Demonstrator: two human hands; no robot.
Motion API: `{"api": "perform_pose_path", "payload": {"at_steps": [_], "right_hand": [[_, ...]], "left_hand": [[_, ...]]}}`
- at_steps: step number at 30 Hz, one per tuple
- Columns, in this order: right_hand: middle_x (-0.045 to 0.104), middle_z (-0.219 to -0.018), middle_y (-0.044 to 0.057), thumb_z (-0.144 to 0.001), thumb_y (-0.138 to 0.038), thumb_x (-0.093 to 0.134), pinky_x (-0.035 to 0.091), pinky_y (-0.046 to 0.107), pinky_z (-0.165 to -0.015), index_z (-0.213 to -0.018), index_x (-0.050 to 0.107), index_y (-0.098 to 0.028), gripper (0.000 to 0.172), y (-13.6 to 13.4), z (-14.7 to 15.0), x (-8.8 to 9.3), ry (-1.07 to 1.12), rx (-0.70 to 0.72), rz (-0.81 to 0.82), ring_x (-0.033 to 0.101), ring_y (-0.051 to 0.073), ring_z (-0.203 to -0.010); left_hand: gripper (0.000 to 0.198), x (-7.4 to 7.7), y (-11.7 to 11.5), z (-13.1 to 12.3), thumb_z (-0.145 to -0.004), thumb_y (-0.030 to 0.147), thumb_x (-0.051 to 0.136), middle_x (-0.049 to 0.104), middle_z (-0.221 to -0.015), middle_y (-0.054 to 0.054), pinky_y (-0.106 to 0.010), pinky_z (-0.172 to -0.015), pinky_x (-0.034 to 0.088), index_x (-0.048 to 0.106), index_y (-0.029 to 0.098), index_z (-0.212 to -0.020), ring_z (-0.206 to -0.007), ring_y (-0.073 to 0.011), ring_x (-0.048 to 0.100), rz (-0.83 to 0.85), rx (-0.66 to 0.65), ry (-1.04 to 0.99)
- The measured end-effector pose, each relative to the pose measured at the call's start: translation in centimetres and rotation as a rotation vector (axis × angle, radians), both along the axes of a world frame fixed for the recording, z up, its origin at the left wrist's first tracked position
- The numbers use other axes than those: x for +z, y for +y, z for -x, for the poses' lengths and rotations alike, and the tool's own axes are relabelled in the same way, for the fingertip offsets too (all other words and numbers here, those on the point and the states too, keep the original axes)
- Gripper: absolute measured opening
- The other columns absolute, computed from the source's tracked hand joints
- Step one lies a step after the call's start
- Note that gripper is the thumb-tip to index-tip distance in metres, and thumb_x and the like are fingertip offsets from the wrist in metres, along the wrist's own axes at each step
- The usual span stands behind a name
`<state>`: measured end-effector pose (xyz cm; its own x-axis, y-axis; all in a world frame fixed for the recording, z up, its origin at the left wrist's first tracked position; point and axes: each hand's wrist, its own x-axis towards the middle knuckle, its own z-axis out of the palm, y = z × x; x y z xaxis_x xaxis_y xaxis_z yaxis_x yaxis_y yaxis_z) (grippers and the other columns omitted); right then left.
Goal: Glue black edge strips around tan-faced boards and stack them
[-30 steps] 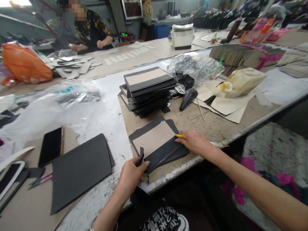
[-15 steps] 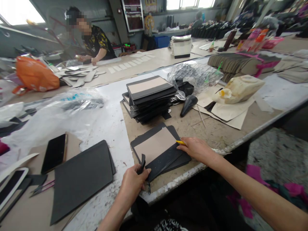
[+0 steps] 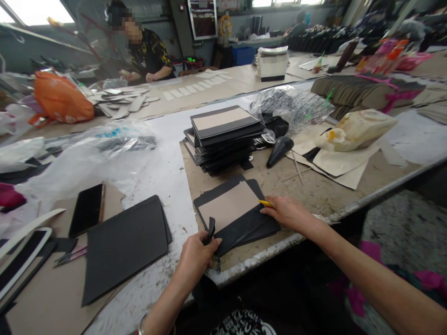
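Black panels with a beige rectangle (image 3: 230, 204) lie overlapped near the table's front edge. At their lower left corner is my left hand (image 3: 199, 251), its fingers closed on a thin black strip (image 3: 211, 226) that sticks up. My right hand (image 3: 284, 210) pinches a yellow tool (image 3: 266, 203) at the right side of the beige rectangle; most of the tool is hidden by the fingers. Behind them stands a stack of similar black panels (image 3: 226, 135), the top one also beige in the middle.
Left are large black sheets (image 3: 127, 246), a phone (image 3: 87, 209) and scissors (image 3: 71, 256). A black cone-shaped object (image 3: 280, 151), thin sticks and a yellowish container (image 3: 363, 130) lie right of the stack. Across the table, a person (image 3: 146, 56) works.
The whole view has shifted slightly, so the scene appears a little further right. Both hands keep almost the same place on the panels, with the strip and the yellow tool still held.
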<state>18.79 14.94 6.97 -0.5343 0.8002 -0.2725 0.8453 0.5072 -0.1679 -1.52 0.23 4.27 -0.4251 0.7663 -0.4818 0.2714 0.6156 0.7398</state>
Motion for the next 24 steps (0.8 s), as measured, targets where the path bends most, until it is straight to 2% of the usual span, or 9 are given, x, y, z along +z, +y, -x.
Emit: {"api": "perform_pose_path", "payload": {"at_steps": [10, 19, 24], "right_hand": [[0.067, -0.083, 0.01, -0.087, -0.038, 0.044, 0.037, 0.028, -0.06, -0.092, 0.059, -0.019, 0.025, -0.14, 0.1, -0.05, -0.016, 0.012, -0.009, 0.063, 0.025, -0.08], [0.068, -0.086, 0.011, -0.088, -0.037, 0.042, 0.037, 0.029, -0.061, -0.094, 0.058, -0.018, 0.026, -0.15, 0.04, -0.27, -0.016, 0.031, -0.02, 0.063, 0.026, -0.082], [0.068, -0.085, 0.01, -0.088, -0.037, 0.041, 0.037, 0.028, -0.062, -0.093, 0.058, -0.018, 0.026, -0.01, 0.03, -0.58, -0.012, 0.039, -0.024, 0.063, 0.025, -0.08]], "left_hand": [[0.02, 0.0, -0.04, 0.07, -0.073, 0.026, 0.06, 0.044, -0.035, 0.006, -0.018, -0.035, 0.031, 0.05, 0.017, -0.058, -0.03, -0.0092, 0.042, 0.01, 0.004, -0.01], [0.018, -0.78, -0.12, 0.26, -0.072, 0.028, 0.062, 0.047, -0.038, 0.006, -0.018, -0.034, 0.031, 0.052, 0.017, -0.063, -0.031, -0.0096, 0.044, -0.006, 0.0, -0.01], [0.019, -0.74, -0.17, 0.24, -0.073, 0.027, 0.062, 0.046, -0.039, 0.006, -0.018, -0.033, 0.031, 0.051, 0.017, -0.062, -0.031, -0.0083, 0.043, -0.013, 0.006, -0.018]]}}
